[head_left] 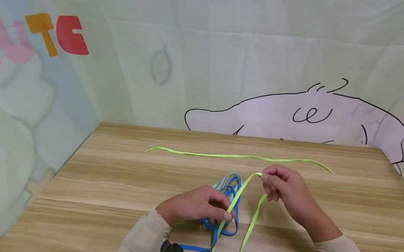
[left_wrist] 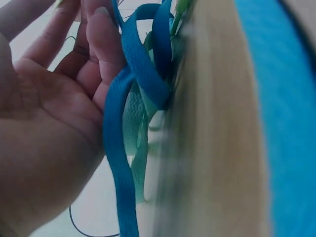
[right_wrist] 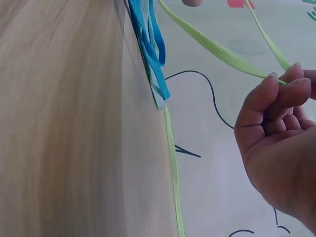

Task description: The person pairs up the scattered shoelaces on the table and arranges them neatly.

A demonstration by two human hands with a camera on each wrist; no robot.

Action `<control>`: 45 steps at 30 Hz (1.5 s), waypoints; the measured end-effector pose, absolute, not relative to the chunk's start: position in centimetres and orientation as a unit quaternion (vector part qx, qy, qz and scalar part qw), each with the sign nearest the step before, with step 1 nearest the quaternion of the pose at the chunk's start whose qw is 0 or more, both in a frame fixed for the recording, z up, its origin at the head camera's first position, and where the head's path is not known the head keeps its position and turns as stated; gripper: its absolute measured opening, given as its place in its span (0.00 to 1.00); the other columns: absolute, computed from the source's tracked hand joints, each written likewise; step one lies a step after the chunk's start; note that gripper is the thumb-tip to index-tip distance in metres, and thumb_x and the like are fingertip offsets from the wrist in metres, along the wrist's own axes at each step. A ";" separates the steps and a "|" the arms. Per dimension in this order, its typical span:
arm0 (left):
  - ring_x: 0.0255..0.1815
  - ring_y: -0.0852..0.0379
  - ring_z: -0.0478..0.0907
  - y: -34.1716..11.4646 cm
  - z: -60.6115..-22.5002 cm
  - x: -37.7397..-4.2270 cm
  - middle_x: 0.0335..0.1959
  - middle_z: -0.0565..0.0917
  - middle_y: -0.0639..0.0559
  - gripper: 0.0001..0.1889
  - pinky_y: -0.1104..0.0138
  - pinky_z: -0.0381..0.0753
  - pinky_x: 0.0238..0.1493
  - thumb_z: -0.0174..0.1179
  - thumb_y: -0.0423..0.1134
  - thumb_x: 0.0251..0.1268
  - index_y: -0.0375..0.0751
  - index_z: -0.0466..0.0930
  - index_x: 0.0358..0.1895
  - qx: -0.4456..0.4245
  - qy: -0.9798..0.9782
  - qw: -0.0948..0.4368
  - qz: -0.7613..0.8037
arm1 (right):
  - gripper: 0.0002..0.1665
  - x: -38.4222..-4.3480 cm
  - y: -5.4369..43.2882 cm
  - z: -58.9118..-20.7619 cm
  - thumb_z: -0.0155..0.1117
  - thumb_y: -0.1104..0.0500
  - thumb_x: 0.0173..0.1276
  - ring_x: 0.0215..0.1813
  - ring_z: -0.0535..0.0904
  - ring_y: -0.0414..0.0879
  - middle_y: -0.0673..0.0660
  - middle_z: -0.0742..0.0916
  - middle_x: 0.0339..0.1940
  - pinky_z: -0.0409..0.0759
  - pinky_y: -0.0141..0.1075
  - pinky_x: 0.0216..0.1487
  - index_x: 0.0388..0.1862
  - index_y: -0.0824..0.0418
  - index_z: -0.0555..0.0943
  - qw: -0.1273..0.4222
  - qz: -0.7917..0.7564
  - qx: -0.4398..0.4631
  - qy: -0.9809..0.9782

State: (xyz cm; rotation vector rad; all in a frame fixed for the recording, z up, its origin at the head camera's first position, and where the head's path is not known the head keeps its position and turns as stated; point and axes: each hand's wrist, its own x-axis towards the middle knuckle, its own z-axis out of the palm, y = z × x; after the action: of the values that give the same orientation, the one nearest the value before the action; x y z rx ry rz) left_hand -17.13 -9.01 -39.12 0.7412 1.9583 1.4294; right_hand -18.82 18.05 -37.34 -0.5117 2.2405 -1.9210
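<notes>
A lime-green shoelace (head_left: 251, 225) hangs in a long loop between the two hands, its lower bend near the table's front. My right hand (head_left: 287, 193) pinches it between thumb and fingertips, raised above the tabletop. Lower and to the left, my left hand (head_left: 199, 206) has the same lace between its thumb and index finger. Behind the left fingers lies a heap of blue lace (head_left: 235, 218) and pale blue-green lace (head_left: 220, 184). One blue strand runs from that heap toward the left wrist. In the left wrist view, blue loops (left_wrist: 114, 143) pass close beside the left fingers.
Another lime-green lace (head_left: 217, 155) is stretched left to right near the back of the wooden table (head_left: 107, 181). A printed cloth backdrop (head_left: 212, 58) rises behind the table and along its left side. Black wrist devices (head_left: 172, 251) are strapped over both sleeves.
</notes>
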 end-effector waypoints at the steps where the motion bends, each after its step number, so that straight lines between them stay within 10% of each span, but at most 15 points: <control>1: 0.30 0.60 0.78 -9.0 -39.1 -17.1 0.33 0.85 0.55 0.09 0.68 0.80 0.34 0.63 0.40 0.70 0.37 0.86 0.42 0.280 0.737 0.296 0.539 | 0.09 -18.8 18.1 -37.3 0.56 0.62 0.76 0.25 0.71 0.44 0.57 0.77 0.24 0.81 0.40 0.29 0.41 0.68 0.77 0.073 -0.641 -0.169 0.745; 26: 0.34 0.53 0.78 -10.7 -39.2 -18.3 0.33 0.79 0.46 0.18 0.63 0.80 0.41 0.56 0.39 0.76 0.22 0.75 0.54 0.114 0.666 0.121 0.727 | 0.13 -19.0 18.3 -37.0 0.56 0.62 0.76 0.26 0.72 0.43 0.55 0.80 0.28 0.80 0.35 0.30 0.50 0.74 0.76 0.063 -0.657 -0.150 0.736; 45: 0.30 0.56 0.75 -12.2 -39.6 -19.1 0.28 0.78 0.50 0.09 0.68 0.75 0.33 0.55 0.38 0.76 0.36 0.80 0.40 0.049 0.615 0.051 0.785 | 0.14 -19.0 19.1 -36.9 0.56 0.65 0.76 0.23 0.68 0.41 0.53 0.80 0.27 0.77 0.33 0.27 0.49 0.78 0.73 0.065 -0.695 -0.170 0.695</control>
State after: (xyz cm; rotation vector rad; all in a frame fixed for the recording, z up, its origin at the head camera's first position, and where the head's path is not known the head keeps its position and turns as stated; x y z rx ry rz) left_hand -19.14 -12.16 -39.56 0.1501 1.8730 2.3890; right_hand -19.01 19.10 -36.86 -0.5134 2.0985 -2.0989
